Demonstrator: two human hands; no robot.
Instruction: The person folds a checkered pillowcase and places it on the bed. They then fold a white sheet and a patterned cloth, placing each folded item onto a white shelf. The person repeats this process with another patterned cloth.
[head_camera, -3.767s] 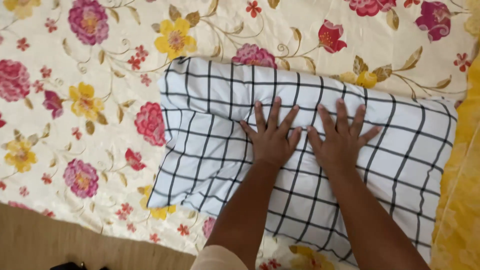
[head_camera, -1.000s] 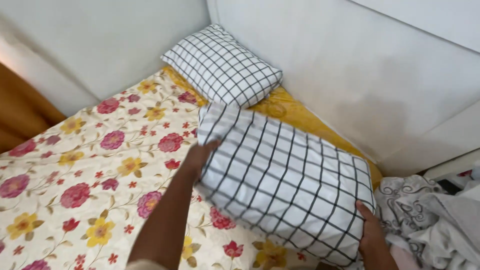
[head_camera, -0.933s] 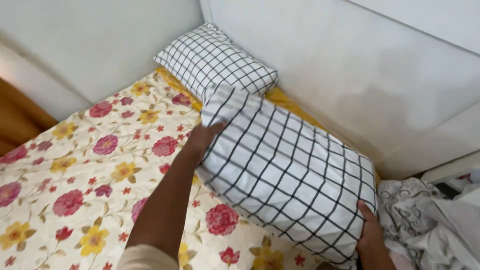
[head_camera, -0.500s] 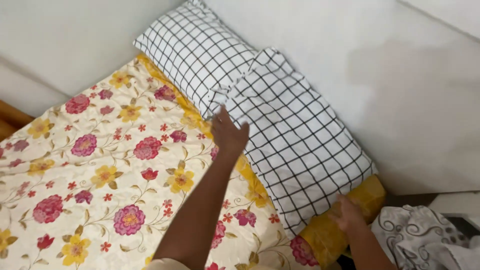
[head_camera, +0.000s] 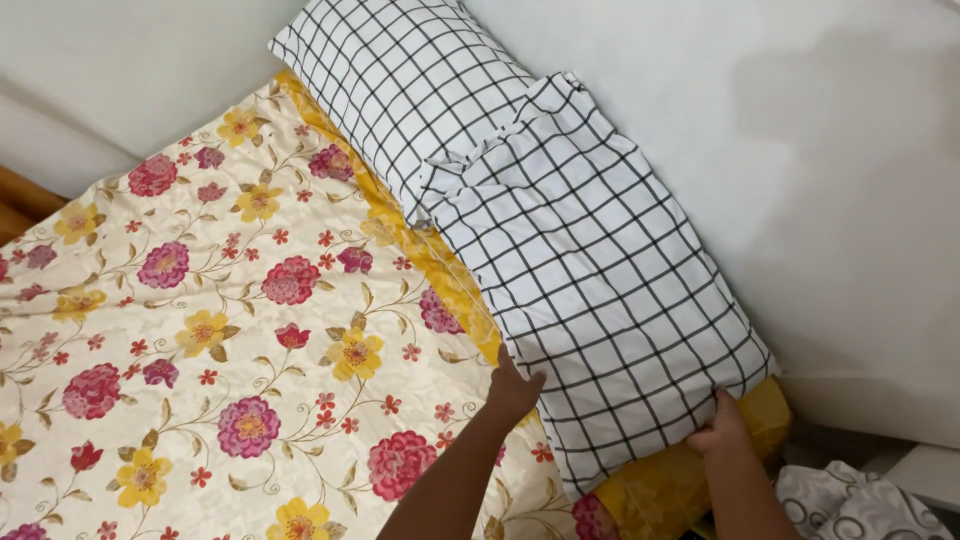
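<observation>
While my left hand (head_camera: 515, 385) presses flat against the near checked pillow's (head_camera: 590, 270) edge and my right hand (head_camera: 722, 432) pinches its lower corner, it lies against the wall, looking light, soft and best gripped by corners.

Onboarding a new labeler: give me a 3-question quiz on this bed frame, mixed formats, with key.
1. True or false: the near checked pillow overlaps the far checked pillow.
2. Which hand grips the near pillow's corner at the bed's edge? A) left hand B) right hand
3. Fill in: the floral bedspread has a ____ coloured border under the pillows.

Key: 1 true; 2 B; 3 yellow.
</observation>
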